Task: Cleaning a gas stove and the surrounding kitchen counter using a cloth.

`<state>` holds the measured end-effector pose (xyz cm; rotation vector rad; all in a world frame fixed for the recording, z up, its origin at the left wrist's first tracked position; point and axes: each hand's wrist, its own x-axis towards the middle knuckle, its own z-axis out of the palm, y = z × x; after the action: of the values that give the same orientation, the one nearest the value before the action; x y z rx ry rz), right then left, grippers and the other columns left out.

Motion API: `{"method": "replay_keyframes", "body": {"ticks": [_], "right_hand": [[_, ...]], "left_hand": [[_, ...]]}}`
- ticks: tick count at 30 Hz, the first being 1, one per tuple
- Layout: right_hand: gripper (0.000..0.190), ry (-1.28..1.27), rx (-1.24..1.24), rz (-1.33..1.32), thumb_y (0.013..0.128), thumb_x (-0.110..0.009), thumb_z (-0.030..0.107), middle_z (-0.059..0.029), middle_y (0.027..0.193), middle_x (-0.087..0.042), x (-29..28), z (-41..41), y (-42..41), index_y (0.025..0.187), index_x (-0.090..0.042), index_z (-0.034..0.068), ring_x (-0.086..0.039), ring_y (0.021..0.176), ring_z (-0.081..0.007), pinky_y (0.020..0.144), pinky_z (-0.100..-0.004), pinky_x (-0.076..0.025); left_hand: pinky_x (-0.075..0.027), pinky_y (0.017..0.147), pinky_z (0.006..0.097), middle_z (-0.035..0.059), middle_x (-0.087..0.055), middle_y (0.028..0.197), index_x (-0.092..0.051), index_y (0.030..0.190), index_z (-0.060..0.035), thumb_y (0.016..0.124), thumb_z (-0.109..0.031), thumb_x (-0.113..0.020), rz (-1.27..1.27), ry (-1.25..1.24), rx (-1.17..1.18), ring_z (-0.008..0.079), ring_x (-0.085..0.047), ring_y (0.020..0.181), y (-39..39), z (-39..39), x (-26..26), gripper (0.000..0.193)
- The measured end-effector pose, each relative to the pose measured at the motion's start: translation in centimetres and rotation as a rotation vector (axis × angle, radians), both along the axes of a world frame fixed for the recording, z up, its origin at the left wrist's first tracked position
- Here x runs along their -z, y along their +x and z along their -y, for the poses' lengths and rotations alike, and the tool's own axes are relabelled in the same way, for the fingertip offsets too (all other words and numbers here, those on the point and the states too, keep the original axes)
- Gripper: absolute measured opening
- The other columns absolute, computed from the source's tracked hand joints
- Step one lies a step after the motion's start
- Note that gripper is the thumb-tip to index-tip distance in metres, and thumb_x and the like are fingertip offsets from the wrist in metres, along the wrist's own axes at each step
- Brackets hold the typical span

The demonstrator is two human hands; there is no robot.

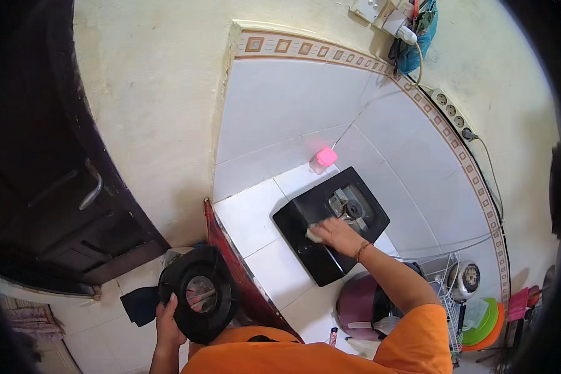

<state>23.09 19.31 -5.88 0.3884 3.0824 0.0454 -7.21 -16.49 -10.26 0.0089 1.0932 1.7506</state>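
Note:
My right hand (pixel 340 236) presses a pale sponge or folded cloth (pixel 313 234) against the top of a black single-burner gas stove (pixel 325 269), near its front edge. The burner (pixel 354 209) lies bare in its recess, just beyond my fingers. Low on the left, my left hand (pixel 170 321) grips the rim of a round black stove tray (pixel 198 322) with a hole through its middle. That tray is held off the counter, beside its red front edge. The stove sits at an angle on the white tiled counter (pixel 257 219).
A pink-lidded container (pixel 326 157) stands behind the stove against the tiled wall. To the right are a purple rice cooker (pixel 355 304) and a wire dish rack (pixel 449 290) with a pan (pixel 465 280). A cable (pixel 449 255) runs along the wall from a power strip (pixel 451 110).

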Motion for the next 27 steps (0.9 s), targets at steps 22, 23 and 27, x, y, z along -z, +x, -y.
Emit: {"method": "replay_keyframes", "body": {"ticks": [22, 23, 27], "right_hand": [[0.043, 0.221, 1.218, -0.684, 0.080, -0.063, 0.012, -0.0178, 0.120, -0.051, 5.0, 12.0, -0.2, 0.121, -0.051, 0.006, -0.046, 0.114, -0.0358, 0.097, -0.0460, -0.033], [0.043, 0.218, 1.222, -0.690, 0.080, -0.063, 0.012, -0.0178, 0.120, -0.051, 5.1, 11.2, -1.1, 0.121, -0.051, 0.006, -0.046, 0.114, -0.0358, 0.097, -0.0460, -0.033], [0.042, 0.143, 0.861, -0.669, 0.077, -0.062, 0.011, -0.0197, 0.120, -0.051, 6.9, 7.0, -5.3, 0.118, -0.052, 0.004, -0.045, 0.115, -0.0341, 0.097, -0.0446, -0.033]], "left_hand": [[-0.052, 0.083, 0.0441, 0.0148, -0.060, 0.108, -0.051, 0.118, 0.0013, 0.096, -0.035, -0.041, -0.058, 0.064, 0.316, 0.0269, -0.060, 0.099, -0.5, -7.6, -2.5, 0.043], [-0.052, 0.083, 0.0441, 0.0148, -0.060, 0.108, -0.051, 0.118, 0.0013, 0.096, -0.035, -0.041, -0.064, 0.063, 0.319, 0.0269, -0.060, 0.099, -0.8, -7.5, -2.4, 0.043], [-0.053, 0.083, 0.0447, 0.0164, -0.059, 0.109, -0.050, 0.119, 0.0036, 0.097, -0.030, -0.040, -0.062, 0.068, 0.314, 0.0275, -0.061, 0.098, -1.2, -7.6, -2.4, 0.041]]}}
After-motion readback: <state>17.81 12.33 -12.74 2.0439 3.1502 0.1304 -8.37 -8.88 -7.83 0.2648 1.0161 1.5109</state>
